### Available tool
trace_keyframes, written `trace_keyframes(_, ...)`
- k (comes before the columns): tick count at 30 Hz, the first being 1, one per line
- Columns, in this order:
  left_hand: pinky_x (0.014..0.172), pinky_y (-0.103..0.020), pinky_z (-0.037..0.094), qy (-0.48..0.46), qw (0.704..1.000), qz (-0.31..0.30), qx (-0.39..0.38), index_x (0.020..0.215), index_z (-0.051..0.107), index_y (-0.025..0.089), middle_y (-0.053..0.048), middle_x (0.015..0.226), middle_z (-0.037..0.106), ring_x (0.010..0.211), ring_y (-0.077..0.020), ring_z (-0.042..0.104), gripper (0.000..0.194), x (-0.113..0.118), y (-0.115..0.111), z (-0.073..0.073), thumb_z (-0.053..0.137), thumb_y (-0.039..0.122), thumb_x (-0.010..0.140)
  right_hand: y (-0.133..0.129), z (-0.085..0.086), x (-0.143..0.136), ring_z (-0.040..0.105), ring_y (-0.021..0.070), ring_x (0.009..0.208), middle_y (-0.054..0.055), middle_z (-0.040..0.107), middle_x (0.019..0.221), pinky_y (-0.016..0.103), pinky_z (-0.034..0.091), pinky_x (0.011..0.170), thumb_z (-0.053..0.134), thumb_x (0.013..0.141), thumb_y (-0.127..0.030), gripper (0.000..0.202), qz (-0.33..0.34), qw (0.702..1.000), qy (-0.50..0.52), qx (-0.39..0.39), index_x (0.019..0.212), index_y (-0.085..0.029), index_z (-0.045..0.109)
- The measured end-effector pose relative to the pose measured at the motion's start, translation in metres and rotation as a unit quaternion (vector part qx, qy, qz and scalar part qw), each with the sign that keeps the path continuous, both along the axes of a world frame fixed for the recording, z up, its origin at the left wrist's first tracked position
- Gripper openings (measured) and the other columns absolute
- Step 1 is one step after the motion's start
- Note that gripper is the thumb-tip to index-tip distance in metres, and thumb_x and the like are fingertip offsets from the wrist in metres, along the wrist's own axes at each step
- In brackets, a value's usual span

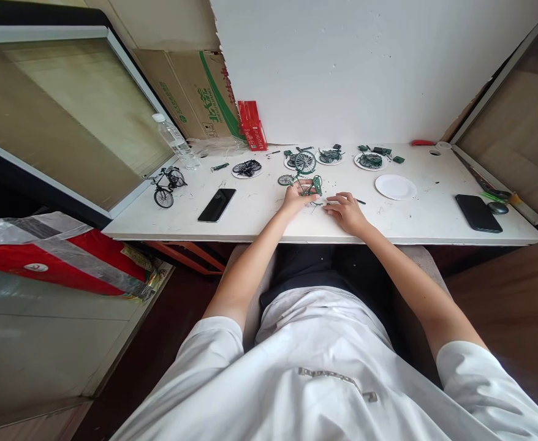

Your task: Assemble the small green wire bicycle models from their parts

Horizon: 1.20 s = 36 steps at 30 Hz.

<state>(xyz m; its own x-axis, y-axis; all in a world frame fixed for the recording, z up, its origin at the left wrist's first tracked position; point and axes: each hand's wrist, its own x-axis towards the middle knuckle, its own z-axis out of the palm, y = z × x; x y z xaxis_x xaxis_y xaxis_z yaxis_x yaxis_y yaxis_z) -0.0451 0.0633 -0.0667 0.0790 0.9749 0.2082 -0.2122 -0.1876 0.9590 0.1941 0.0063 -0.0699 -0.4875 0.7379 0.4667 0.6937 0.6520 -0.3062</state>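
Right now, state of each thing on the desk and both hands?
left hand: gripping green model bike frame
right hand: flat on desk, fingers on a small part, grip unclear
black model bicycle: assembled, upright
water bottle: capped, upright
white plate: bare
left phone: screen dark
right phone: screen dark

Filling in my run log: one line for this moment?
left hand: holds green bike frame | right hand: flat on white desk | finished model bike: far left

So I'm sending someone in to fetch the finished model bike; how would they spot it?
Start at the white desk and go to its far left edge, beside the clear water bottle. The finished black model bicycle stands upright there alone, whole, unlike the loose green parts on plates.
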Motion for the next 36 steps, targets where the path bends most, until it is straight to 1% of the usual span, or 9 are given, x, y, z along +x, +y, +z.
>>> trace_keyframes(2,0.088,-0.036,0.059,-0.005,1.0,-0.001,-0.005,0.117,0.069,0.018,-0.007,0.1,0.08,0.093,-0.0226,0.077,0.071,0.0,-0.001,0.001,0.105,0.023,0.056,0.001,-0.001,0.0,0.05,0.0428,0.145,0.009,0.071,0.151,0.071,0.049,0.118,0.057,0.111,-0.034,0.036,0.003,1.0,-0.005,0.002,0.136,-0.033,0.083)
trace_keyframes(5,0.089,-0.037,0.059,-0.015,1.0,-0.004,-0.007,0.118,0.069,0.017,-0.008,0.1,0.08,0.094,-0.0225,0.076,0.073,0.001,-0.002,0.002,0.105,0.023,0.055,0.001,-0.002,0.0,0.049,0.0428,0.147,0.008,0.07,0.153,0.07,0.048,0.119,0.055,0.111,-0.032,0.037,0.005,1.0,-0.014,0.002,0.134,-0.034,0.084)
trace_keyframes(13,0.09,-0.037,0.058,-0.027,0.999,-0.006,-0.021,0.117,0.068,0.018,-0.007,0.1,0.079,0.093,-0.0215,0.076,0.072,0.0,-0.001,0.002,0.105,0.023,0.055,0.001,-0.002,0.0,0.049,0.0431,0.147,0.009,0.073,0.146,0.071,0.048,0.118,0.056,0.111,-0.033,0.036,0.009,1.0,-0.004,-0.004,0.13,-0.037,0.086)
trace_keyframes(19,0.09,-0.038,0.059,-0.031,0.999,-0.01,-0.032,0.117,0.069,0.017,-0.007,0.1,0.08,0.093,-0.022,0.077,0.074,0.001,-0.001,0.002,0.105,0.021,0.053,-0.002,0.002,-0.002,0.049,0.0438,0.145,0.011,0.074,0.141,0.069,0.048,0.117,0.057,0.111,-0.039,0.034,0.008,1.0,0.001,0.0,0.126,-0.033,0.087)
trace_keyframes(23,0.088,-0.038,0.06,-0.029,0.999,-0.013,-0.037,0.117,0.069,0.017,-0.007,0.099,0.08,0.09,-0.0216,0.077,0.074,0.002,-0.003,0.004,0.107,0.02,0.053,-0.006,0.004,-0.004,0.05,0.0428,0.143,0.012,0.075,0.138,0.067,0.048,0.118,0.054,0.113,-0.043,0.037,0.007,1.0,0.002,0.005,0.123,-0.03,0.087)
trace_keyframes(28,0.086,-0.037,0.061,-0.018,0.999,-0.005,-0.047,0.117,0.069,0.017,-0.007,0.101,0.081,0.091,-0.0219,0.078,0.075,0.002,-0.006,0.007,0.107,0.021,0.053,-0.007,0.007,-0.005,0.054,0.0401,0.137,0.014,0.075,0.135,0.064,0.049,0.117,0.047,0.115,-0.045,0.043,0.016,1.0,0.018,-0.005,0.123,-0.027,0.086)
trace_keyframes(36,0.085,-0.037,0.061,-0.022,0.998,-0.002,-0.056,0.116,0.069,0.017,-0.005,0.097,0.08,0.089,-0.0217,0.077,0.076,0.003,-0.007,0.008,0.107,0.019,0.05,-0.007,0.01,-0.007,0.057,0.0378,0.128,0.016,0.077,0.123,0.06,0.051,0.113,0.046,0.115,-0.046,0.044,0.033,0.999,0.031,0.013,0.116,-0.023,0.084)
